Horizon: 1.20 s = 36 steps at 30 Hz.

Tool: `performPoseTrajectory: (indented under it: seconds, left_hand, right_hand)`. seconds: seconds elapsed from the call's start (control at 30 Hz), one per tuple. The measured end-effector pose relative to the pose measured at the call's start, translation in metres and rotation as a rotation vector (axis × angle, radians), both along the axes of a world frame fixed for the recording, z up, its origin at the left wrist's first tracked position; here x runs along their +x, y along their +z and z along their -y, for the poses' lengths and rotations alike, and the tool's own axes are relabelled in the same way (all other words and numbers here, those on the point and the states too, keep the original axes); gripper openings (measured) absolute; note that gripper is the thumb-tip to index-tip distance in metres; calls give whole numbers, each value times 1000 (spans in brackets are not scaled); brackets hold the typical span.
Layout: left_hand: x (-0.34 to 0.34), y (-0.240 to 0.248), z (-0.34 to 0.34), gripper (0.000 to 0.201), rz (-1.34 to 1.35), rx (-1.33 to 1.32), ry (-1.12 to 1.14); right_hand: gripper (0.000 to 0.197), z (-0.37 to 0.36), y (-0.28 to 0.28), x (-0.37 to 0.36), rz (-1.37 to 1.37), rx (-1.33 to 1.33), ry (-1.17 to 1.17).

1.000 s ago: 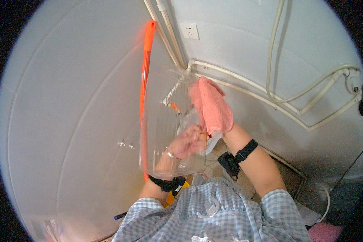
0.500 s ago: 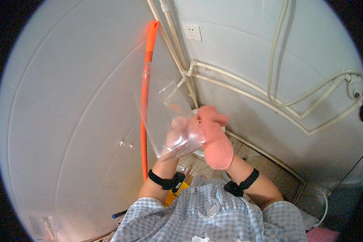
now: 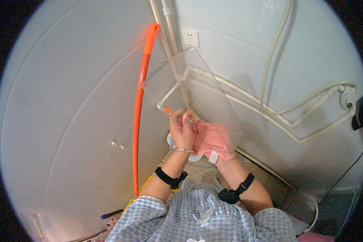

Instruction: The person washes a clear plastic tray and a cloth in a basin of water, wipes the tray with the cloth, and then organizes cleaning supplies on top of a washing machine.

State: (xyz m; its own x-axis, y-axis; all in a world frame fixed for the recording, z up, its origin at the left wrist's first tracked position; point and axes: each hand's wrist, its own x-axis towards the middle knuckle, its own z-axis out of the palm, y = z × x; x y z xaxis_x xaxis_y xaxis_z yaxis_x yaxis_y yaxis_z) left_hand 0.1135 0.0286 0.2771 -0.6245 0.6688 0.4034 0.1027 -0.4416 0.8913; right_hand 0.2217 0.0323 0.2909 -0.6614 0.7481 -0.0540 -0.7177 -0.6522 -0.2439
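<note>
A clear plastic panel or shallow tray (image 3: 203, 90) is held up in front of me, tilted, with the pipes showing through it. My left hand (image 3: 182, 131) grips its lower edge, fingers curled round it and thumb up. A pink cloth (image 3: 211, 137) with a small white tag covers most of my right hand (image 3: 217, 158), and is pressed against the plastic's lower right part. My right fingers are hidden by the cloth. Below both hands part of a white bucket or basin (image 3: 195, 157) shows on the floor.
An orange pole (image 3: 138, 113) leans on the left wall. Pale pipes (image 3: 246, 94) run along the right wall, under a socket (image 3: 190, 38) and a hanging hose (image 3: 269, 76). Yellow plastic (image 3: 129, 205) is at lower left, beside a blue-tipped dark stick (image 3: 111, 214). Tiled floor (image 3: 266, 177) lies below.
The clear plastic has turned and shifted to the right, its far end now in front of the pipes. The cloth has moved slightly down, and its white tag now shows.
</note>
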Motion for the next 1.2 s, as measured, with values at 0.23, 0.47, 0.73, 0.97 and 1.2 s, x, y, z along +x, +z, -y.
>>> performPoseTrajectory:
  seconds: [0.23, 0.47, 0.73, 0.97, 1.2]
  left_hand:
    - [-32, 16, 2, 37, -184, -232, 29]
    - [-68, 22, 20, 41, -684, -367, 220]
    - [-68, 22, 44, 50, -1098, -407, 237]
    - [-77, 28, 61, 47, -1323, -432, -11]
    - [-88, 24, 69, 43, -1261, -659, -116]
  right_hand:
    - [31, -2, 28, 47, 512, 744, -82]
    - [16, -23, 91, 59, 790, 1155, -600]
    - [43, -54, 92, 52, 2073, 1892, -288]
    - [23, -36, 98, -11, 1893, 2132, -274]
    - [20, -51, 48, -3, 1517, 2103, -597]
